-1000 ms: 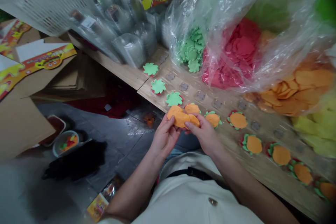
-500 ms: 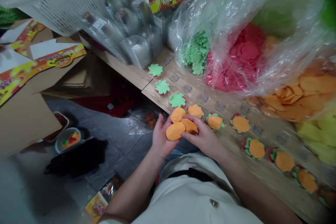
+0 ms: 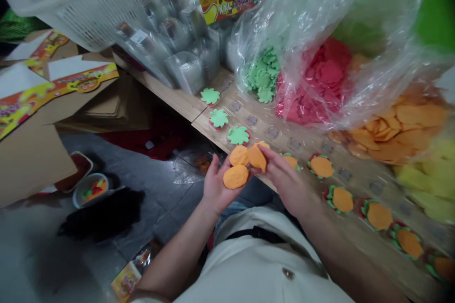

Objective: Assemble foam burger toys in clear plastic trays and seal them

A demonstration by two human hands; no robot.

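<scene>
My left hand [image 3: 219, 188] is palm up under two soft orange discs [image 3: 236, 176], its thumb standing apart from them. Between the fingertips of my right hand [image 3: 289, 182] is another orange disc [image 3: 257, 157], tilted and slightly bent, beside the other two. Just past my fingers is a row of layered stacks along the table edge. Those on the left end in a green leaf-shaped piece [image 3: 238, 135] over red. Those on the right carry an orange disc [image 3: 320, 167] over green and red. My right hand partly covers one stack [image 3: 290, 161].
Small clear plastic trays [image 3: 273, 132] line the wooden table [image 3: 177, 99]. Behind them are clear bags with green [image 3: 263, 75], red [image 3: 327, 75], orange [image 3: 398, 128] and yellow pieces [image 3: 426, 184]. Clear containers [image 3: 188, 68], a white basket [image 3: 95, 14] and printed cartons [image 3: 53, 104] stand left.
My right hand has drawn one orange disc a little to the right and up, away from the two in my left hand. The view has shifted slightly.
</scene>
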